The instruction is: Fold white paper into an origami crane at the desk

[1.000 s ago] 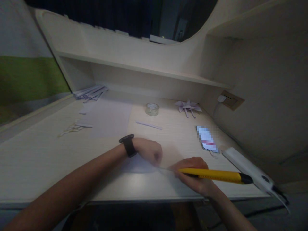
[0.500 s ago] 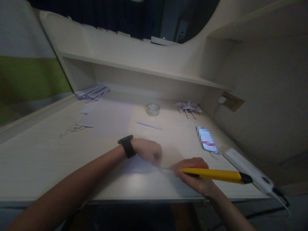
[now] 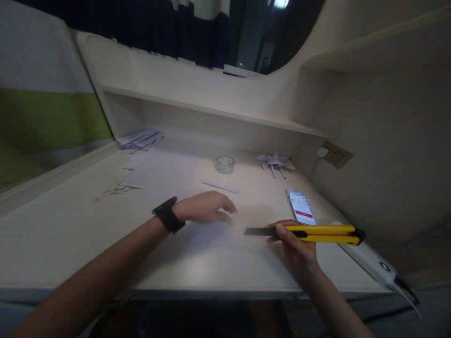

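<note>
My right hand (image 3: pixel 298 246) is wrapped round a yellow utility knife (image 3: pixel 324 232), held level above the desk with its blade out and pointing left. My left hand (image 3: pixel 207 207), a black watch on its wrist, hovers with thumb and fingers apart and nothing between them. Below it lies a white piece of paper (image 3: pixel 211 234), blurred and partly covered by the hand. Just beyond my left hand a thin rolled paper stick (image 3: pixel 220 187) rests on the desk.
A roll of clear tape (image 3: pixel 224 165) stands behind the stick. Folded paper pinwheels (image 3: pixel 275 162) lie back right, above a phone (image 3: pixel 302 209) and a white power strip (image 3: pixel 369 260). Paper strips (image 3: pixel 141 140), a large sheet (image 3: pixel 165 169) and a small tangled bundle (image 3: pixel 114 190) occupy the left.
My left hand has gone from a closed fist to open fingers and shifted left. My right hand has raised the knife, drawing its blade away from the paper. The view has tilted slightly upward.
</note>
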A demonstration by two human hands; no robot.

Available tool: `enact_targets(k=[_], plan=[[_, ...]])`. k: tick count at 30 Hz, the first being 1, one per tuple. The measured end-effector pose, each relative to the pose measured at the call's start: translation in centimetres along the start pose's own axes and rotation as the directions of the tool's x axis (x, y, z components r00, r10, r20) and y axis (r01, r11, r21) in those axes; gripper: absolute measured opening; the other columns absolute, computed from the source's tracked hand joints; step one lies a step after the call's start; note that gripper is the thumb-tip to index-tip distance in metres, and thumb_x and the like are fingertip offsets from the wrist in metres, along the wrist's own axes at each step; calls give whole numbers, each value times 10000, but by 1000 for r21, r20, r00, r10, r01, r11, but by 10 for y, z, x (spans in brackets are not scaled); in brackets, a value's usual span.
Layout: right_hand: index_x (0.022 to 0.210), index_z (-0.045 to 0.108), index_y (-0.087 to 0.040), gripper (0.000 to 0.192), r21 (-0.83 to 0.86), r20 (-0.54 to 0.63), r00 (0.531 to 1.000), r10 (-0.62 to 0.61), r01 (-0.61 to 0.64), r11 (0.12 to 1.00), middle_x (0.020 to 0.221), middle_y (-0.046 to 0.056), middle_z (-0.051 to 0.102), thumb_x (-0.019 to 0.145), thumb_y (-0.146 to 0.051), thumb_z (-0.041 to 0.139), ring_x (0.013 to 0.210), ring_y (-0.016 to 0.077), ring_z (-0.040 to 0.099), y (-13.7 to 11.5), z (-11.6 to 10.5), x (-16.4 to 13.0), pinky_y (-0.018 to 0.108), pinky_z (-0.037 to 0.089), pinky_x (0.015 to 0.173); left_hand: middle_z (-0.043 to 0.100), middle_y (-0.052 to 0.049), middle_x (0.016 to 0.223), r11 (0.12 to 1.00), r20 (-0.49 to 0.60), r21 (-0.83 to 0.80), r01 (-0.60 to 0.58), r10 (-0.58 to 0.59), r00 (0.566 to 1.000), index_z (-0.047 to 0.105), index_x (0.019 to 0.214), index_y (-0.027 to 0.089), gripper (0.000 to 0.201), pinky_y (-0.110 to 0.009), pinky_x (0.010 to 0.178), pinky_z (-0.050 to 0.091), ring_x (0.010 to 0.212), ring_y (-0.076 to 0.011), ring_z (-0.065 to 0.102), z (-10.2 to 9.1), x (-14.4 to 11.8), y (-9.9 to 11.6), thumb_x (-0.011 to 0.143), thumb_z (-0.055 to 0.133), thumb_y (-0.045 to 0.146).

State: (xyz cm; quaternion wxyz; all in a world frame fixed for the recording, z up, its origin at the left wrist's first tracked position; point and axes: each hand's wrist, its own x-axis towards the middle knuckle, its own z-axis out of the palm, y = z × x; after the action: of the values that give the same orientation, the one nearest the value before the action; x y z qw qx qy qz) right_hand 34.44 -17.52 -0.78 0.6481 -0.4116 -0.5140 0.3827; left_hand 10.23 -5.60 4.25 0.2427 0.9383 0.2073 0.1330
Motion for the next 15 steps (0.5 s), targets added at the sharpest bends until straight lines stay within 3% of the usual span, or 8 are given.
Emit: enact_targets(k=[2,5,7,9,11,15], plan=[[781,679,-193,83,12,-2,1000,10,-10,1000,772,48,694,768,-275,668,672,186,652,0,2,2,297,588,529,685,-71,1036,994,-221,-38,99,-105,970,655,1046,163,255,-279,807,441,897,-158,620,-16,-13,-6,872,514,284],[780,678,-185,121,36,7,1000,31,-31,999,772,62,690,770,-304,662,682,196,653,0,3,3,311,593,540,701,-65,982,963,-472,-60,264,-260,842,674,983,162,261,-300,802,452,872,-171,625,-30,-31,-23,874,500,325],[784,682,-188,126,53,13,999,52,-52,997,775,62,688,774,-311,655,701,201,653,1,4,2,316,594,552,709,-62,946,943,-544,-86,321,-315,778,683,944,161,255,-296,784,459,850,-176,632,-30,-40,-37,856,522,338],[789,686,-191,133,56,6,998,66,-66,996,776,59,689,786,-315,640,704,202,652,4,4,2,319,591,556,709,-64,948,936,-556,-102,338,-335,761,685,929,159,254,-286,771,464,852,-175,635,-25,-45,-46,852,523,338],[790,691,-191,151,42,-3,999,51,-51,998,766,60,691,799,-323,620,689,203,652,5,3,4,325,583,561,705,-61,961,935,-549,-88,342,-332,767,680,940,167,267,-283,768,466,854,-173,634,-18,-47,-49,850,525,365],[683,681,-176,258,-27,62,998,-18,20,999,778,85,705,832,-344,554,749,228,660,-3,0,17,368,553,700,666,-61,1080,982,-344,15,187,-171,923,656,1012,192,397,-340,905,415,1004,-204,589,-2,-46,-37,735,661,476]])
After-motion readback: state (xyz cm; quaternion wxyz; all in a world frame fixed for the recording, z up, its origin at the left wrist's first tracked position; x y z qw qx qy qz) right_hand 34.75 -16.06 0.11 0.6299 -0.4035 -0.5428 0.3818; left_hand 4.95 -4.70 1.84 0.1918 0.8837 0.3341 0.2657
